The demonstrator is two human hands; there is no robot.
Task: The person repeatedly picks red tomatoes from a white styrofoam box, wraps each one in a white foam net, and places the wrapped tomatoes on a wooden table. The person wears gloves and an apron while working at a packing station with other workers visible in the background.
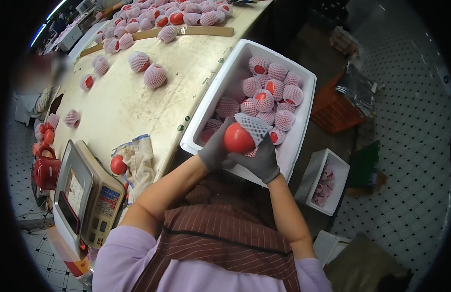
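My gloved left hand (216, 146) grips a red, tomato-like round fruit (237, 138) from the left. My gloved right hand (259, 160) holds it from the lower right, with a white foam net sleeve (252, 125) partly over the fruit. Both hands are closed on these, above a white foam box (308, 100) holding several fruits in pink nets (263, 100). On the worktable at lower left, a loose red fruit (117, 164) lies against a cloth glove (140, 168).
A scale (101, 209) with a phone (69, 212) and a red pot (46, 173) sit at left. Netted fruits (167, 34) lie across the table. An orange crate (327, 109) and smaller foam box (332, 155) stand at right. A co-worker's hand (100, 13) shows at top.
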